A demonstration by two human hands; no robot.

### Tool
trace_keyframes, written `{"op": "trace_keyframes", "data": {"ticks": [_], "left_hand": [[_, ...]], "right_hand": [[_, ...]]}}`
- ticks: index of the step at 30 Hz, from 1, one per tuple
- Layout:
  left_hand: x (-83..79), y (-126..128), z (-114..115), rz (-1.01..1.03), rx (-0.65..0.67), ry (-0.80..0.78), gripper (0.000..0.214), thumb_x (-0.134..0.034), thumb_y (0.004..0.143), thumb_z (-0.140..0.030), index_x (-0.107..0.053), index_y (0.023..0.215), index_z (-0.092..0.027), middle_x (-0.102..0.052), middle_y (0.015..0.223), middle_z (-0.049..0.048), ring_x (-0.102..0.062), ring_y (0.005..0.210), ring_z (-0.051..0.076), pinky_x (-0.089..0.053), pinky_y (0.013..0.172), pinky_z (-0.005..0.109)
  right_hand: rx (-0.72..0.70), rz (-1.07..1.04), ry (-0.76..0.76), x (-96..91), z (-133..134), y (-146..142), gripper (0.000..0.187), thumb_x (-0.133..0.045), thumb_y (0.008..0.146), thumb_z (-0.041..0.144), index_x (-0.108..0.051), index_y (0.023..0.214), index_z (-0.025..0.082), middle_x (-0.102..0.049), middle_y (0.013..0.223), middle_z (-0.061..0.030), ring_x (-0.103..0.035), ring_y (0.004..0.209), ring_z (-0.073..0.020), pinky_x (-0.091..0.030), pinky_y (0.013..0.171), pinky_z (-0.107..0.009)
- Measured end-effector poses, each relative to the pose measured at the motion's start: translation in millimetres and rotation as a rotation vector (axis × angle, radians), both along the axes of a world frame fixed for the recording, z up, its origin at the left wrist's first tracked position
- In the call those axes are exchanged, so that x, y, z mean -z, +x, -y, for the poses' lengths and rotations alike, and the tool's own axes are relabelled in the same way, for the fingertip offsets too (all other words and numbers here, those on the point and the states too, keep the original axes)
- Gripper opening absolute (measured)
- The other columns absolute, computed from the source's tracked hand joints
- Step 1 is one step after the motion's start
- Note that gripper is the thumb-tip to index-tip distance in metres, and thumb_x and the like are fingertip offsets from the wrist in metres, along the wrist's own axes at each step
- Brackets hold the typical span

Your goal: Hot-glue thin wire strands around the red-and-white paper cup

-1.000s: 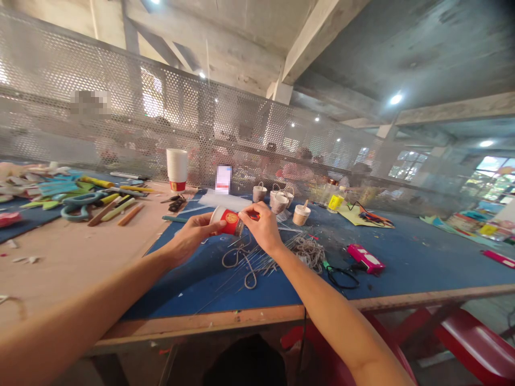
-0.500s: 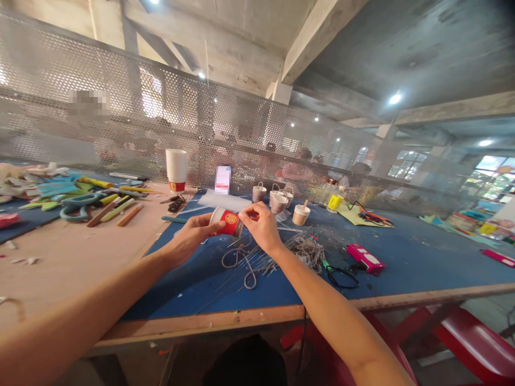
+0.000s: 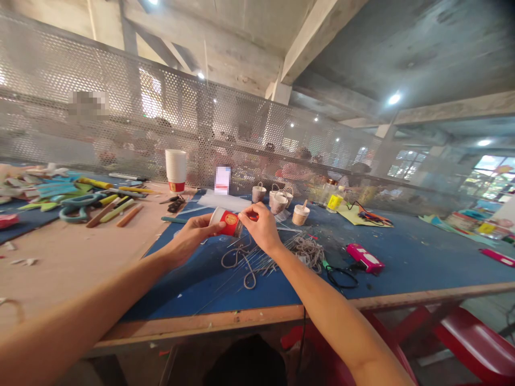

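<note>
My left hand [image 3: 200, 229] is closed around a red-and-white paper cup [image 3: 229, 221], tipped on its side with its white mouth toward the left. Grey cord [image 3: 238, 230] lies around the cup's base end. Pinched together at that end are the fingers of my right hand [image 3: 257, 222], closed on the cord, though the fingertips hide much of it. Below the cup, a loose length of cord [image 3: 250, 280] curls over the blue table mat [image 3: 193, 289]. Beside my right wrist lie thin wires and a tangled heap of grey cord [image 3: 311, 252].
Behind my hands stand several cord-wrapped cups [image 3: 279, 202], a tan cup with a stick [image 3: 301, 214], a phone [image 3: 222, 180] and a paper cup stack [image 3: 176, 169]. Scissors [image 3: 76, 208] and pens lie left. A pink box [image 3: 365, 258] sits right; a perforated screen [image 3: 241, 118] borders the back.
Almost nothing differs. Both hands keep their places on the cup, which appears turned very slightly; the camera view has shifted a little.
</note>
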State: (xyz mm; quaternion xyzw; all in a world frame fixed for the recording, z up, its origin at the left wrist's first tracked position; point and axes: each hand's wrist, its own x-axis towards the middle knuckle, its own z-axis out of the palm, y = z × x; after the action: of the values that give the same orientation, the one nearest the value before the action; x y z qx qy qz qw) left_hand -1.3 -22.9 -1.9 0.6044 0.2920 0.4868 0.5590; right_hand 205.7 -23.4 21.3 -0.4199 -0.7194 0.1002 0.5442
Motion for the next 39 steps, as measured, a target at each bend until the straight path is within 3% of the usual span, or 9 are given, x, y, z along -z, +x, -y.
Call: {"op": "trace_keyframes", "data": {"ticks": [19, 27, 31, 34, 39], "left_hand": [[-1.5, 2.5, 4.2, 0.046, 0.010, -0.036, 0.031, -0.085, 0.078, -0.037, -0.084, 0.105, -0.020, -0.084, 0.096, 0.0105, -0.076, 0.087, 0.029, -0.056, 0.086, 0.038], [-3.3, 2.2, 4.0, 0.022, -0.005, -0.029, 0.028, -0.085, 0.079, -0.038, -0.085, 0.100, -0.019, -0.083, 0.096, 0.0101, -0.076, 0.090, 0.028, -0.055, 0.089, 0.037], [-3.9, 2.0, 2.8, 0.056, -0.014, -0.056, 0.029, -0.087, 0.076, -0.037, -0.084, 0.097, -0.017, -0.084, 0.098, 0.0108, -0.075, 0.090, 0.027, -0.055, 0.089, 0.038], [-4.6, 1.0, 1.4, 0.093, -0.025, -0.068, 0.027, -0.089, 0.075, -0.036, -0.084, 0.094, -0.017, -0.084, 0.100, 0.0106, -0.075, 0.090, 0.025, -0.055, 0.089, 0.035], [-4.1, -2.4, -3.4, 0.168, -0.031, -0.113, 0.022, -0.089, 0.076, -0.030, -0.085, 0.092, -0.017, -0.084, 0.098, 0.0095, -0.075, 0.094, 0.022, -0.054, 0.095, 0.032]], "right_hand": [[0.024, 0.000, -0.037, 0.9, -1.9, 0.8, 0.013, -0.070, 0.086, 0.023, -0.065, 0.074, 0.021, -0.063, 0.084, 0.0005, -0.065, 0.081, -0.0158, -0.055, 0.085, -0.028], [0.024, -0.016, -0.046, 3.8, -5.3, 2.1, 0.016, -0.070, 0.088, 0.031, -0.068, 0.075, 0.021, -0.066, 0.086, -0.0008, -0.067, 0.085, -0.0167, -0.055, 0.086, -0.028], [-0.046, -0.133, -0.072, 5.3, -9.5, 5.6, 0.039, -0.050, 0.102, 0.049, -0.074, 0.088, 0.021, -0.073, 0.097, -0.0054, -0.071, 0.094, -0.0180, -0.056, 0.088, -0.028], [-0.095, -0.225, -0.133, 5.6, -10.5, 9.4, 0.056, -0.036, 0.105, 0.062, -0.074, 0.104, 0.021, -0.077, 0.105, -0.0075, -0.073, 0.102, -0.0192, -0.057, 0.091, -0.030], [-0.242, -0.098, -0.219, 7.0, -6.7, 11.7, 0.052, -0.052, 0.098, 0.066, -0.073, 0.115, 0.022, -0.078, 0.114, -0.0075, -0.072, 0.111, -0.0219, -0.055, 0.097, -0.034]]}}
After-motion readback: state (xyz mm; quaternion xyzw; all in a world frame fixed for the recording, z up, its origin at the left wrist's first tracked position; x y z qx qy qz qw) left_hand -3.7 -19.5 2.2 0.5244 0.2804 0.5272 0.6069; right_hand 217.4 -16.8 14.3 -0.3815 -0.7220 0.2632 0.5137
